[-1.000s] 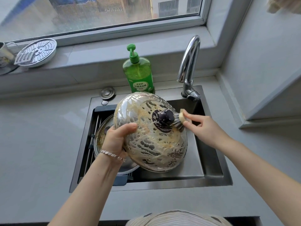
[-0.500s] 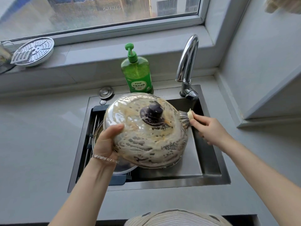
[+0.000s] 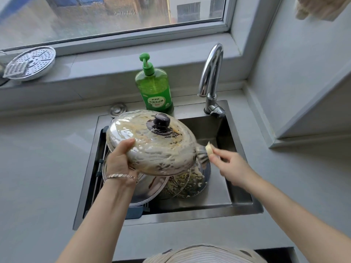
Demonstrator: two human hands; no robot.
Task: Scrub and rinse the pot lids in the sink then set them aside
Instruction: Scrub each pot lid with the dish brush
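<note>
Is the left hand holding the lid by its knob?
No, the left hand grips the soapy lid at its near rim, while the dark knob on top is untouched.

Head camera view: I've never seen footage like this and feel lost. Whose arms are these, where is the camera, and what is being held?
There is no machine here. The camera sits on a person's head and looks forward and down, so the two arms are the wearer's own. This is the only view.

The left hand grips a foam-covered pot lid by its rim, tilted above the sink. The right hand pinches a small brush, with its bristles against the lid's right edge.

Other lids lie in the basin underneath. Behind the sink stand a green soap bottle and the tap. A perforated metal plate rests on the window sill.
</note>
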